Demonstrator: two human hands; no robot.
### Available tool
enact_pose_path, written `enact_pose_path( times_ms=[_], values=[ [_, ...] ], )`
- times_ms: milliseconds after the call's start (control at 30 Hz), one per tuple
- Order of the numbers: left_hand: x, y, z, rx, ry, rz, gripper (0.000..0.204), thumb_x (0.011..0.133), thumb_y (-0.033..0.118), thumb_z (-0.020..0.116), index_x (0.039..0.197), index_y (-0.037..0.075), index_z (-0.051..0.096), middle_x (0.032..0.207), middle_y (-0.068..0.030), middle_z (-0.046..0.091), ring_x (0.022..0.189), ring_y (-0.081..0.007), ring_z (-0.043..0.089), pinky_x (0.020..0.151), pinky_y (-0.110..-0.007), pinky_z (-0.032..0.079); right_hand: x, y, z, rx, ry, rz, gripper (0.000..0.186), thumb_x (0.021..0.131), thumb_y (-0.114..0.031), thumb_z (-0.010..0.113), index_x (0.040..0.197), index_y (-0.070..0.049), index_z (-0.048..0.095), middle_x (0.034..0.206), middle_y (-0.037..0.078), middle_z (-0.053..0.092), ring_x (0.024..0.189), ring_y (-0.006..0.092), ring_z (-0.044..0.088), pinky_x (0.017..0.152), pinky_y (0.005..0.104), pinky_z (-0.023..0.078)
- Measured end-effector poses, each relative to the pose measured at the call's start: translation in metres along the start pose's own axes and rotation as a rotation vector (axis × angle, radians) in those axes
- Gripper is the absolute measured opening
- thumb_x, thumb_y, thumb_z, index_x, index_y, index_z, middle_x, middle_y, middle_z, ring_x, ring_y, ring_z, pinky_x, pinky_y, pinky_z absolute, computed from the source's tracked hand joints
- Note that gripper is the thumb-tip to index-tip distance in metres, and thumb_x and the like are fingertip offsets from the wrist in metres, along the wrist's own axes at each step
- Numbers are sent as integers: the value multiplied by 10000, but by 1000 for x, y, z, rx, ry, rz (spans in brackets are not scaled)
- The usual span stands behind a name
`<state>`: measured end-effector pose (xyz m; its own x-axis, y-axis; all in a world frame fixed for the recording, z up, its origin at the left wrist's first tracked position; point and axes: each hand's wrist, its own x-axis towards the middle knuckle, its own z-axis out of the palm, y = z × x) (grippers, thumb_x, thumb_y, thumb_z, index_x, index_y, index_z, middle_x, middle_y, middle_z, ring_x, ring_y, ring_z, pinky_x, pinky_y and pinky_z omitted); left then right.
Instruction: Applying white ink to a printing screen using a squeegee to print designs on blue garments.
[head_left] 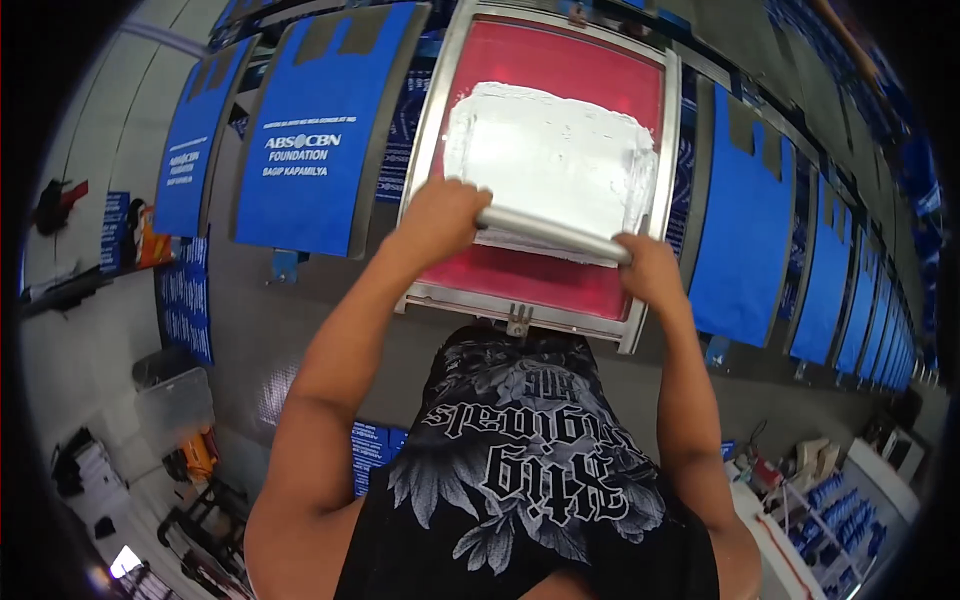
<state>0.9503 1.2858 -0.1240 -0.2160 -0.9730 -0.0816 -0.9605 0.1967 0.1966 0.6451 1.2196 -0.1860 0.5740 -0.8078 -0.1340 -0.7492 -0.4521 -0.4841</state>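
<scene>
A metal-framed printing screen (539, 54) with pink mesh lies in front of me, a broad smeared patch of white ink (545, 145) over its middle. My left hand (447, 213) grips the left end of a grey squeegee bar (550, 233), and my right hand (648, 270) grips its right end. The bar spans the lower part of the white patch, tilted slightly down to the right. A small metal clamp (519, 319) is at the screen's near edge, just beyond my dark shirt. Whatever lies beneath the screen is mostly hidden.
Several flat boards with blue printed fabric pieces (310, 205) line both sides, continuing along a row (745, 225) to the right. At lower left stand a clear plastic bin (175, 405) and assorted gear. A white shelf unit (880, 480) with blue items is at lower right.
</scene>
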Motion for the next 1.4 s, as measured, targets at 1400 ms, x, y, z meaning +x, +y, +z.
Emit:
enact_pose_path(
  times_ms=[1400],
  values=[
    [116, -67, 26, 38, 76, -188, 219, 645, 181, 681, 858, 130, 684, 771, -130, 664, 759, -306, 649, 700, -417, 508, 130, 34, -15, -333, 55, 30, 359, 667, -99, 591, 1010, -167, 674, 867, 107, 678, 854, 263, 640, 905, 456, 414]
  ],
)
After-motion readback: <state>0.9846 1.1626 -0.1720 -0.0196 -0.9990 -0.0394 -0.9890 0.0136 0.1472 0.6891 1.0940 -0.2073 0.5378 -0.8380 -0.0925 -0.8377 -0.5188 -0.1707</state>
